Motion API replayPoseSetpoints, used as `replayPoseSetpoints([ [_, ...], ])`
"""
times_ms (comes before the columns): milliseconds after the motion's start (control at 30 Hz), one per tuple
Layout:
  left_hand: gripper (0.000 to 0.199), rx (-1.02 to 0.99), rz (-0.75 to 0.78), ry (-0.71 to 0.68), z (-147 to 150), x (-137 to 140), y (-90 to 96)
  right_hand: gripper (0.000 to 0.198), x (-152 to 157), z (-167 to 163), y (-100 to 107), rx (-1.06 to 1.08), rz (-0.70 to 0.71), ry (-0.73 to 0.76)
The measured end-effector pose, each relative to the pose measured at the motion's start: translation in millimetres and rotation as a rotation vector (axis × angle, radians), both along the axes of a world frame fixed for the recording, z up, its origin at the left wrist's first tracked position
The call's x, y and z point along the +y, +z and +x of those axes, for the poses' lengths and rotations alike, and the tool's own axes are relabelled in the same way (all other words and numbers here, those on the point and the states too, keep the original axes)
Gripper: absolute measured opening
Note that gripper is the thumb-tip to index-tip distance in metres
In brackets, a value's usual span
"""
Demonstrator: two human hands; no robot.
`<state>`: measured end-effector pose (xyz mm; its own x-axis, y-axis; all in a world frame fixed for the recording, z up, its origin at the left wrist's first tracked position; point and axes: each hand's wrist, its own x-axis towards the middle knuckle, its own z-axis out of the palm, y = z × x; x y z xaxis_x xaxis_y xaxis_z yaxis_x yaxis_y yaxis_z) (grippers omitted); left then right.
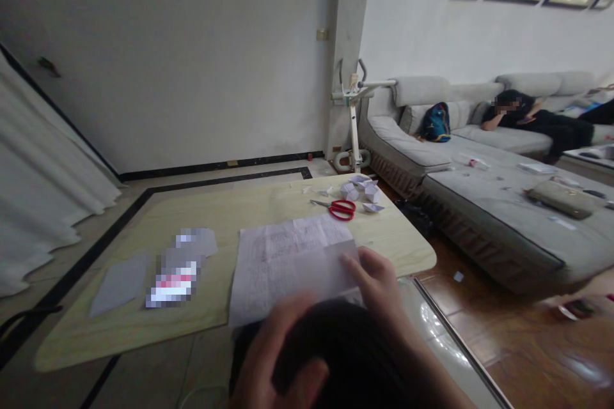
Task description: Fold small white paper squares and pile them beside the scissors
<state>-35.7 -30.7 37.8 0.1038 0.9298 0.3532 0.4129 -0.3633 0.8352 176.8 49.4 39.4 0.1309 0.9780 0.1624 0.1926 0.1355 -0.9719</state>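
Observation:
A small white sheet of paper [330, 271] lies over a larger printed sheet [259, 249] at the table's near edge. My right hand [378, 276] pinches the small sheet at its right side, thumb on top. Blurred by motion, my left hand [275, 348] is close to the sheet's near left edge, its thumb spread away from the fingers and nothing visible between them. Beyond the printed sheet, red-handled scissors [341, 209] rest on the wood. Several folded paper pieces [350, 192] stand behind the scissors, and one boat-like folded piece [373, 208] sits to their right.
The pale wooden table [201, 303] has rounded corners. On its left lie a white sheet [119, 284] and a pixelated item [175, 275]. Paper scraps [322, 191] are near the far edge. To the right, a person [520, 115] reclines on a grey sofa [489, 204].

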Motion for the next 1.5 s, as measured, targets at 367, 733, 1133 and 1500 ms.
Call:
replayPoseSetpoints([
  [367, 0.025, -0.261, -0.295, 0.190, 21.3, 52.1, 2.6, 0.035, -17.3, -13.7, 3.6, -0.056, 0.008, -0.001],
  [733, 0.038, -0.210, -0.284, 0.251, 22.9, 54.6, -6.3, 0.024, -20.2, -12.6, -0.4, -0.065, 0.051, 0.022],
  [1133, 0.034, -0.203, -0.271, 0.244, 24.4, 54.6, -10.3, 0.039, -20.2, -2.5, -4.6, 0.149, 0.188, 0.330],
  [1500, 0.035, -0.198, -0.296, 0.187, 29.8, 48.4, -13.7, 0.027, -21.1, -14.9, -3.1, 0.071, -0.004, 0.284],
])
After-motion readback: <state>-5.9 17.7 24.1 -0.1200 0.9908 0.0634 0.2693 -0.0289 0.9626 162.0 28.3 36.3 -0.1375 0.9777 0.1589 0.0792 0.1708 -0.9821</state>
